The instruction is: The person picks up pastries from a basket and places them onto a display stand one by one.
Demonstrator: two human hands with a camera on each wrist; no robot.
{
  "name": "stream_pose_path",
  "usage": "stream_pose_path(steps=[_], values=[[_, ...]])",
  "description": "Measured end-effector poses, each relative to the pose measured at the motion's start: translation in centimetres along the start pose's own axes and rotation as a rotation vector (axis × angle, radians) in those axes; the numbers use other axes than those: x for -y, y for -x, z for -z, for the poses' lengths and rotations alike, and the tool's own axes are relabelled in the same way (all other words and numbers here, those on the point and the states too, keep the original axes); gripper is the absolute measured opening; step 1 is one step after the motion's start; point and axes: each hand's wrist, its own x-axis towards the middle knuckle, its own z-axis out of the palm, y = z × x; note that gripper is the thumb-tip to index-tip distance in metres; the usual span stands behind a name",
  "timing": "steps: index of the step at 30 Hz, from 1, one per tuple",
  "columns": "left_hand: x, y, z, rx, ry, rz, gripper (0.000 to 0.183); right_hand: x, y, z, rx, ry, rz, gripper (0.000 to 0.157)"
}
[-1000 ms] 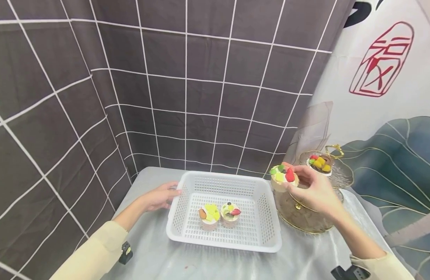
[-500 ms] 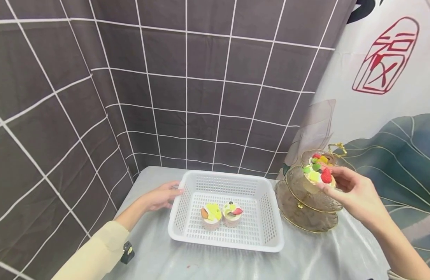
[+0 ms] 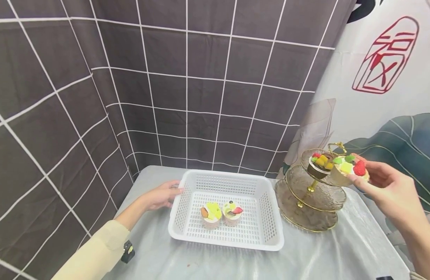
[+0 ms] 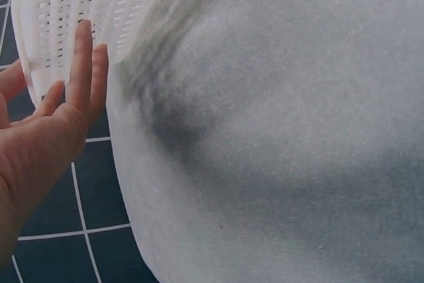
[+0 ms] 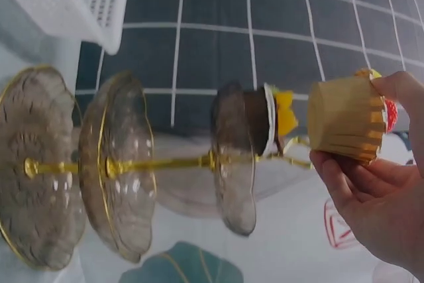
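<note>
My right hand (image 3: pixel 393 190) grips a fruit-topped cupcake (image 3: pixel 345 168) between thumb and fingers. The cupcake, in a pale pleated paper cup, is held beside the top tier of a three-tier glass cake stand (image 3: pixel 316 196). On that tier sits a chocolate cupcake (image 3: pixel 319 165) with yellow and red fruit, seen sideways in the right wrist view. My left hand (image 3: pixel 163 195) holds the left rim of a white plastic basket (image 3: pixel 271 202), a digit over the rim and other fingers along the outer wall (image 4: pixel 63 18). Inside lie two fruit cupcakes, one with yellow pieces (image 3: pixel 212 214), one with strawberry (image 3: pixel 232 214).
The basket and stand share a table with a grey-white cover (image 3: pixel 243 264). Dark grid-patterned cloth (image 3: pixel 165 97) hangs behind and to the left. A printed curtain (image 3: pixel 369 116) hangs at the right. The stand has a gold handle (image 3: pixel 338 147) on top.
My right hand has moved right with its cupcake, from near the basket's far right corner to the right side of the stand's top tier. My left hand stays at the basket rim.
</note>
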Motion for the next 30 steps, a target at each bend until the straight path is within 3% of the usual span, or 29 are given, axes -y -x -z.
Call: stream_pose_path(steps=[7, 12, 19, 30], values=[[-0.1, 0.0, -0.1, -0.006, 0.000, 0.000, 0.059, -2.1, -0.6, 0.6, -0.086, 0.062, -0.116, 0.033], [-0.1, 0.1, -0.2, -0.008, -0.002, -0.004, 0.059, -3.6, -1.0, 0.1, -0.110, 0.095, -0.161, 0.057], [-0.4, 0.3, -0.5, -0.012, -0.003, 0.003, 0.057, -5.2, -1.3, -0.6, -0.086, 0.159, -0.229, 0.068], [-0.1, 0.2, -0.4, -0.017, -0.008, -0.004, 0.058, -5.6, -2.0, -1.3, -0.020, 0.261, -0.225, 0.074]])
